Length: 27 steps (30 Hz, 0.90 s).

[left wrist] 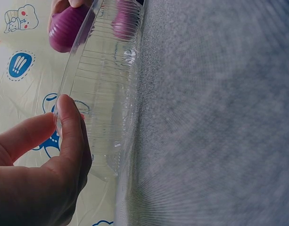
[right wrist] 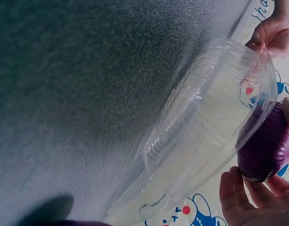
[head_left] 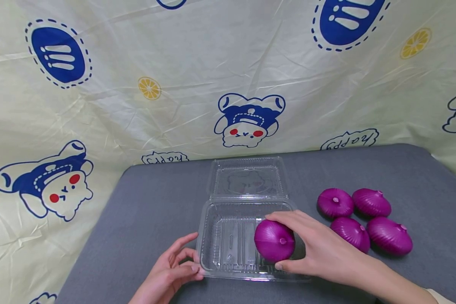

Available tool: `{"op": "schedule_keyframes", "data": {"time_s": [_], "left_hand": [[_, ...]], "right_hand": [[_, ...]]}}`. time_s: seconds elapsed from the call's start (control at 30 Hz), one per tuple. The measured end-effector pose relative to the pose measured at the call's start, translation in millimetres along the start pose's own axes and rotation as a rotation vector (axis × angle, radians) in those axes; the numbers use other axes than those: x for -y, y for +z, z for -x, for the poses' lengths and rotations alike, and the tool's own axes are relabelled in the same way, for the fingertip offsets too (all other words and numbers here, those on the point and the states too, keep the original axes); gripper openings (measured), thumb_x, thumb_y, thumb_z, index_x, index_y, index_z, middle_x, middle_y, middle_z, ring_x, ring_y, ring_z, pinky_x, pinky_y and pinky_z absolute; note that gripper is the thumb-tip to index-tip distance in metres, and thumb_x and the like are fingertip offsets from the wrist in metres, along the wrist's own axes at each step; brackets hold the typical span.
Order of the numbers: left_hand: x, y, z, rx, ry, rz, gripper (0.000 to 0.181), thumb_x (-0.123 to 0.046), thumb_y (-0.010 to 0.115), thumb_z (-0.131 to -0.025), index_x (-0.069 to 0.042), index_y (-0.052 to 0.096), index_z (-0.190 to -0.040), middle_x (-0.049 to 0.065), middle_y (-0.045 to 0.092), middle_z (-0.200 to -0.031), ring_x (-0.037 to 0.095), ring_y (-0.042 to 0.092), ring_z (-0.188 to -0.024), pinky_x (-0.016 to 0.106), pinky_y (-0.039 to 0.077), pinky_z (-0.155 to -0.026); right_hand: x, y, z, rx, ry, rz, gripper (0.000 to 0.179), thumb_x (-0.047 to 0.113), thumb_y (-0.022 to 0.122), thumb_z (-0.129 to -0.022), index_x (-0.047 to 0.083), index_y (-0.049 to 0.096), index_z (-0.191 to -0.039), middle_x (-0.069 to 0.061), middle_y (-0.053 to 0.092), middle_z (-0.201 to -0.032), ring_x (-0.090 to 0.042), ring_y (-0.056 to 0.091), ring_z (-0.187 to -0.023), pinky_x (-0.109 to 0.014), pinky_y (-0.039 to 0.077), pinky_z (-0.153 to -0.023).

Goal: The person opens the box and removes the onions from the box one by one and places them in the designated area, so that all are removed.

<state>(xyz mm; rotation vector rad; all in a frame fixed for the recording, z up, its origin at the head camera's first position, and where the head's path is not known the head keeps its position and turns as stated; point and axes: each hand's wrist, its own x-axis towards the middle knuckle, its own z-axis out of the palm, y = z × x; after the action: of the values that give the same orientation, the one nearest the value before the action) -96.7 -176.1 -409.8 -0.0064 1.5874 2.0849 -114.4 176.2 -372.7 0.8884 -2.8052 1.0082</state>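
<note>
A clear plastic clamshell box [head_left: 228, 236] lies on the table with its lid [head_left: 247, 177] folded back, away from me. My left hand [head_left: 172, 270] pinches the front left corner of its rim between thumb and fingers, as the left wrist view [left wrist: 64, 146] also shows. Over the right half of the box, my right hand [head_left: 323, 251] grips a purple onion [head_left: 272, 241], thumb on the near side and fingers on the far side. In the right wrist view, that onion [right wrist: 262, 148] is level with the box's upper edge.
Several more purple onions [head_left: 335, 203] sit grouped on the grey tabletop [head_left: 156, 202], to the right of the box and beyond the right forearm. A pale printed cloth [head_left: 190, 118] hangs behind the table and down its left side.
</note>
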Motion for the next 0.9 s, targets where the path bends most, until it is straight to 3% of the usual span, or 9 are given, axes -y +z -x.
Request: {"op": "schedule_keyframes", "data": {"time_s": [0.5, 0.9], "left_hand": [[4.5, -1.8, -1.6, 0.016, 0.013, 0.008, 0.074, 0.006, 0.059, -0.090, -0.001, 0.020, -0.152, 0.008, 0.054, -0.099, 0.020, 0.064, -0.085, 0.038, 0.055, -0.085], [4.0, -1.6, -1.0, 0.018, 0.019, 0.002, 0.075, 0.006, 0.060, -0.090, 0.000, 0.020, -0.152, 0.007, 0.054, -0.099, 0.019, 0.064, -0.085, 0.037, 0.055, -0.085]], "right_hand": [[1.6, -15.0, 23.3, -0.067, 0.066, 0.012, 0.085, 0.046, 0.089, -0.066, 0.046, 0.044, -0.139, 0.022, 0.049, -0.130, -0.004, 0.049, -0.113, -0.031, 0.057, -0.073], [-3.8, -26.7, 39.4, -0.147, 0.090, 0.002, 0.085, 0.040, 0.090, -0.068, 0.036, 0.047, -0.141, 0.019, 0.052, -0.126, -0.004, 0.056, -0.104, -0.032, 0.057, -0.074]]}}
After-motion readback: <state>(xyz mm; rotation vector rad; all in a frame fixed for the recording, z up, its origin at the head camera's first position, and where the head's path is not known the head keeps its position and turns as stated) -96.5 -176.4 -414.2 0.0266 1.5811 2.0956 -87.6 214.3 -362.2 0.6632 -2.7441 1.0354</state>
